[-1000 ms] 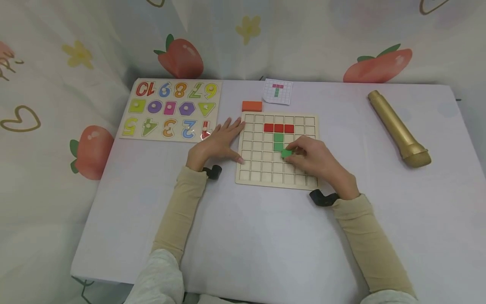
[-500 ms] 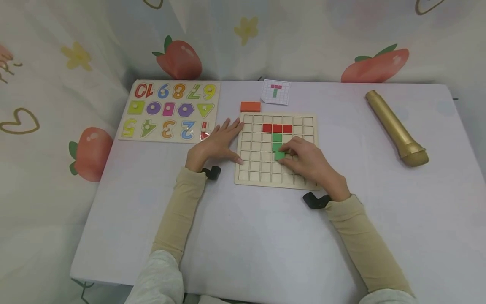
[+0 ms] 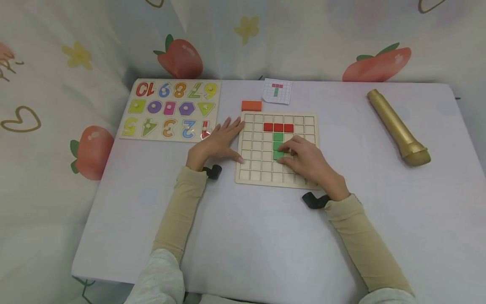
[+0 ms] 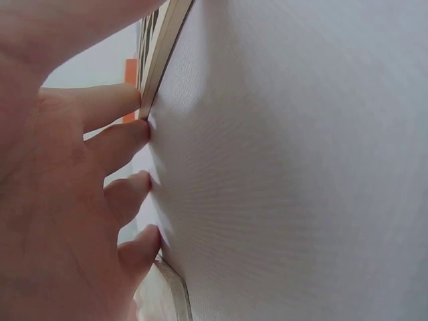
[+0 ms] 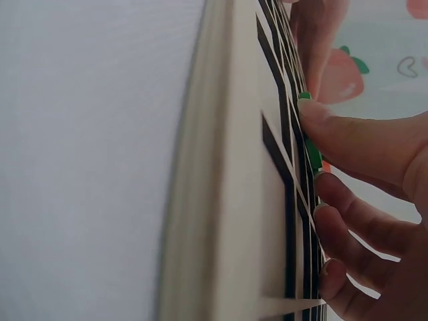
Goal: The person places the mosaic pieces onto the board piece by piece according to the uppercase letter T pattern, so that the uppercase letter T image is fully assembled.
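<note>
A wooden grid board [image 3: 255,177] lies on the table. Three red square tiles [image 3: 278,127] form a row on it, and below the middle one runs a column of green square tiles. My right hand [image 3: 313,162] pinches the lowest green tile [image 3: 278,156] between thumb and finger, in line under the others. In the right wrist view, thumb and fingers are at a green tile [image 5: 313,154]; whether it sits fully in its cell I cannot tell. My left hand [image 3: 216,143] is spread at the board's left edge, its thumb and index finger touching the rim.
A number-and-shape puzzle board [image 3: 125,131] lies left of my left hand. An orange block [image 3: 251,106] sits behind the grid board, near a paper card [image 3: 270,98] showing a T pattern. A gold microphone [image 3: 396,126] lies at right on the white table [image 3: 243,236].
My right hand has moved left with the green tile, from beside the column into line below the other green tiles. The tile now looks flatter and straighter. My left hand stays put.
</note>
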A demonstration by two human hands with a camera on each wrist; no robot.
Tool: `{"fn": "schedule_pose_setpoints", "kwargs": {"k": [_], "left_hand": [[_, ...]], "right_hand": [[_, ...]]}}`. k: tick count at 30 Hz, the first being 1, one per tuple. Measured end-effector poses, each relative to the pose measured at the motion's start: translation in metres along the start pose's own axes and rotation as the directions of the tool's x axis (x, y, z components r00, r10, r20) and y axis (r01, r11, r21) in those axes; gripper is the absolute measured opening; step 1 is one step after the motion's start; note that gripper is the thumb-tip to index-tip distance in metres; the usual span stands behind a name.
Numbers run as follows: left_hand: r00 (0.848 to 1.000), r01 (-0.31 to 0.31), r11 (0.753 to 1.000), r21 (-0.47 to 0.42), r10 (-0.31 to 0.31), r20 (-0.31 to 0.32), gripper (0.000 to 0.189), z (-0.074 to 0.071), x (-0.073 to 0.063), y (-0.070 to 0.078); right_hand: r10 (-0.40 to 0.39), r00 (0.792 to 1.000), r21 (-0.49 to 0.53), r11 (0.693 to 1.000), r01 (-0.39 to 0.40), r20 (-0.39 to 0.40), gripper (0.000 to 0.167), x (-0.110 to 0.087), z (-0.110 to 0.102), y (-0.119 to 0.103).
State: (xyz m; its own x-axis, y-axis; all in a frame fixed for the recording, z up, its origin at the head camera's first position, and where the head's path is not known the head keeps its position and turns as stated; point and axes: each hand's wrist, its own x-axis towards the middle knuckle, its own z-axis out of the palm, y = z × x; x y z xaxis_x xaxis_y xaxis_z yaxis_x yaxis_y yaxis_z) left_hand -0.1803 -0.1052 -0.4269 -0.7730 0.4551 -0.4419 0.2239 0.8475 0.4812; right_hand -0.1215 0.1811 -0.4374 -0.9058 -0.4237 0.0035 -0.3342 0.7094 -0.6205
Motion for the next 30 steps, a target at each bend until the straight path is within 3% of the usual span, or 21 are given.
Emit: {"fn": "schedule_pose_setpoints", "kwargs": {"k": [14, 23, 30], "left_hand": [[1.000, 0.020, 1.000, 0.004, -0.020, 0.005, 0.123, -0.0045, -0.0019, 0.0015], [1.000, 0.004, 1.000, -0.010, -0.004, 0.008, 0.122, -0.0007, 0.0010, 0.0004], [1.000, 0.000, 1.000, -0.008, 0.000, -0.002, 0.121, -0.0009, 0.0004, -0.0023]], "right_hand": [[-0.017, 1.000, -0.005, 1.000, 0.017, 0.025, 0.027, 0.0044, -0.0010, -0.0021], [0.020, 0.998, -0.003, 1.000, -0.019, 0.066, 0.029, 0.0043, -0.0027, -0.0014], [-0.041, 0.998, 0.058, 0.998, 0.039, 0.043, 0.023, 0.0027, -0.0080, 0.0017]]}}
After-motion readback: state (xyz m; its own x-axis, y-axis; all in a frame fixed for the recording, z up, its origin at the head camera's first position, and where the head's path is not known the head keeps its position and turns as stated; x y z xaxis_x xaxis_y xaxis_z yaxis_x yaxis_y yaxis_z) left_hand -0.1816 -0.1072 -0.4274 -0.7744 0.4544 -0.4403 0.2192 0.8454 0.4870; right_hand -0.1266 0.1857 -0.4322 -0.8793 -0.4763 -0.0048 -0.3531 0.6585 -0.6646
